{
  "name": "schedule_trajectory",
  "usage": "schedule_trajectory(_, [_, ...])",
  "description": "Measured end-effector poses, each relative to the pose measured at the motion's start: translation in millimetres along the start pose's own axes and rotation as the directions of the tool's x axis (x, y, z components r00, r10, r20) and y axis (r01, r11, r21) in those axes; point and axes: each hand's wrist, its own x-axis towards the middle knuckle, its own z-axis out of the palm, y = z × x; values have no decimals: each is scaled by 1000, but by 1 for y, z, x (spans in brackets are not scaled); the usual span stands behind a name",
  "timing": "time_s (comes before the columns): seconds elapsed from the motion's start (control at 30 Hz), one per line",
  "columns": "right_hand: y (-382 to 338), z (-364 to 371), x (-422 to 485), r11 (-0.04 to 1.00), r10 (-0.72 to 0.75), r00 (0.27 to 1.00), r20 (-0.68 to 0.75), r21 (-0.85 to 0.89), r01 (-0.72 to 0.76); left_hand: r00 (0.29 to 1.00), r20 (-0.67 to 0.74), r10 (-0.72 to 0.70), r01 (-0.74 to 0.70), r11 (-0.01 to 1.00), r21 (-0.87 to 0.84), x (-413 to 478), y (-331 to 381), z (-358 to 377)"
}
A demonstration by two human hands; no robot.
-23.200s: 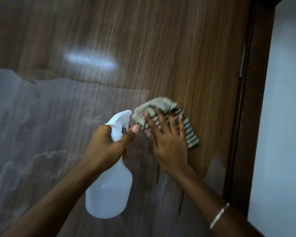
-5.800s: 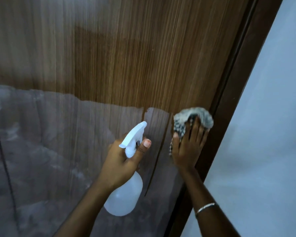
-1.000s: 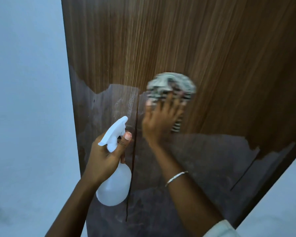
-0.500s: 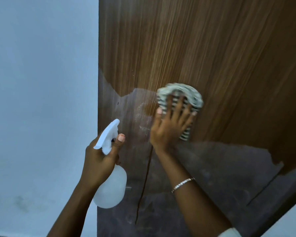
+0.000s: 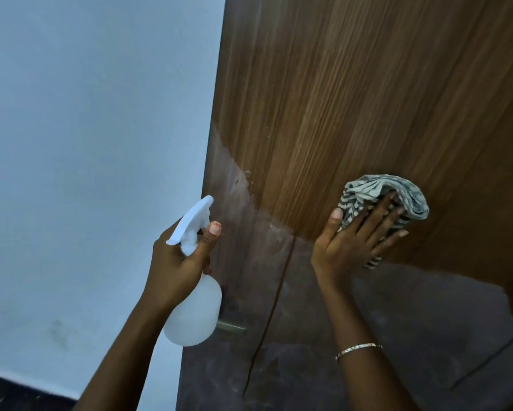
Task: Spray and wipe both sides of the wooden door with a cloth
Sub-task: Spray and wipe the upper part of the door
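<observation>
One crumpled striped cloth [image 5: 386, 192], grained door [image 5: 353, 99]

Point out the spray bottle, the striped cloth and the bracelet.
spray bottle [image 5: 194, 314]: head view, on its round white body.
striped cloth [image 5: 371, 188]: head view, on the bunched top fold.
bracelet [image 5: 358, 349]: head view, on the band.

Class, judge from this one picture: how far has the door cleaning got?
Done: spraying here, since a dark drip line runs down the wooden door. In hand: the right hand presses the striped cloth flat on the door; the left hand grips the spray bottle. Left: wiping that drip, and the door's other side, which is not in view.
</observation>
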Motion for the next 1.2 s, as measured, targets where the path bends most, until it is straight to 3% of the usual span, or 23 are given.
schedule_trajectory(0.1, [-45, 12, -11, 997, 57, 998, -10, 55, -57, 1000, -11, -2, 2, 1000, 25, -1, -1, -5])
schedule_trajectory(0.17, [-86, 24, -28, 990, -109, 993, 52, 94, 104, 1000, -5, -14, 14, 999, 30, 0, -1, -9])
schedule_trajectory(0.27, [-144, 36, -51, 879, -470, 877, 94, 143, 456, 1000, 16, 1, -1, 1000, 21, 2, -4, -16])
schedule_trajectory(0.33, [-163, 40, -47, 831, -549, 832, 84, 162, 532, 1000, 9, -18, 17, 999, 29, 2, -8, -20])
schedule_trajectory(0.63, [-227, 31, 65, 856, -506, 863, -7, 118, 503, 998, 0, -57, 57, 997, 60, 4, -12, -26])
schedule_trajectory(0.77, [-195, 35, 2, 843, -532, 846, 45, 122, 524, 1000, 18, -23, 22, 999, 49, 4, -14, -32])
schedule_trajectory(0.93, [-124, 44, -124, 785, -617, 752, 232, 116, 608, 999, 42, 3, -7, 997, 74, 2, -14, -40])
schedule_trajectory(1.2, [-221, 39, -8, 888, -439, 896, 61, 180, 423, 999, 6, -45, 44, 995, 85, 1, -15, -49])
